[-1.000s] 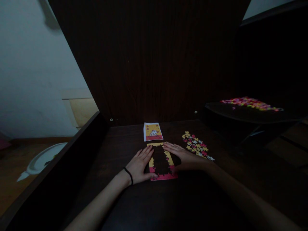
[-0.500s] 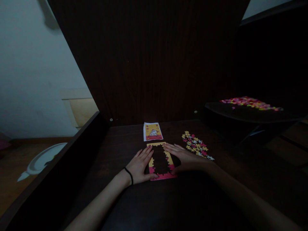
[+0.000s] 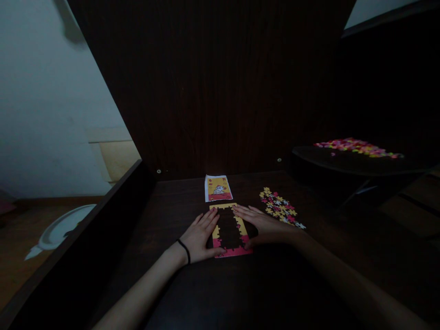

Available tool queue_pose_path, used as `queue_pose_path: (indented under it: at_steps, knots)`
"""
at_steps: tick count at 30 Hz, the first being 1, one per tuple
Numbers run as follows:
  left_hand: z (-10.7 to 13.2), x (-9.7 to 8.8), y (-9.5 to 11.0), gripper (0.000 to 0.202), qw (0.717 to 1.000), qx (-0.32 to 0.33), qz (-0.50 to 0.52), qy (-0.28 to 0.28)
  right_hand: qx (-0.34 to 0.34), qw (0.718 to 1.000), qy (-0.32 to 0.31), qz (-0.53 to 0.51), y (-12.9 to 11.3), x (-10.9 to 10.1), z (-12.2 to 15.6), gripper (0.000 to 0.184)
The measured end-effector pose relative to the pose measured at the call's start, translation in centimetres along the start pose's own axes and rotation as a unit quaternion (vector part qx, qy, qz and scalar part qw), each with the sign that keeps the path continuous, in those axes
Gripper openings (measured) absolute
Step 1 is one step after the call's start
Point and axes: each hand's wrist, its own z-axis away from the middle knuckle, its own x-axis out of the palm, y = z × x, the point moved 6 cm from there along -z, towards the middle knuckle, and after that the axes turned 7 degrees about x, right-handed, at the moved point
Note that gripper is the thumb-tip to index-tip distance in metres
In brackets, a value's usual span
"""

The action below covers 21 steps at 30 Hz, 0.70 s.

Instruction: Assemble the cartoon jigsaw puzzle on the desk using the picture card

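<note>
A rectangular frame of joined jigsaw puzzle pieces (image 3: 235, 252), yellow at the top and pink-red at the bottom, lies on the dark wooden surface. Its middle shows bare wood. My left hand (image 3: 199, 238), with a black band at the wrist, rests flat on the frame's left side, thumb at the bottom edge. On the right side lies my right hand (image 3: 263, 224), fingers stretched over the top right corner and thumb near the lower right. Both hands are open and grip nothing. Just beyond the frame is a printed picture (image 3: 219, 188) of a white animal on yellow and red.
Loose puzzle pieces (image 3: 280, 208) in yellow, red and white spread right of my right hand. A dark shelf (image 3: 360, 167) at the right bears a heap of small colourful pieces (image 3: 357, 146). A raised side board (image 3: 85, 233) borders the left; beyond it sits a white oval dish (image 3: 51, 236).
</note>
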Motion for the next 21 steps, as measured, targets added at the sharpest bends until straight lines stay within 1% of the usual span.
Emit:
queue_pose_path:
  at_steps: [7, 12, 17, 21]
  knots:
    - [-0.04, -0.05, 0.08, 0.085, 1.000, -0.002, 0.001, -0.001, 0.008, 1.000, 0.002, -0.003, -0.39, -0.25, 0.17, 0.090]
    - [0.05, -0.07, 0.08, 0.084, 1.000, -0.006, 0.007, -0.001, 0.015, 1.000, 0.003, -0.005, -0.49, -0.39, 0.14, 0.092]
    - [0.06, -0.11, -0.04, 0.085, 1.000, -0.007, 0.017, 0.004, 0.015, 1.000, 0.010, -0.014, -0.52, -0.56, 0.21, 0.098]
    - [0.03, 0.09, -0.20, 0.089, 1.000, -0.011, 0.014, 0.004, 0.013, 1.000, -0.002, -0.008, -0.50, -0.28, 0.32, 0.095]
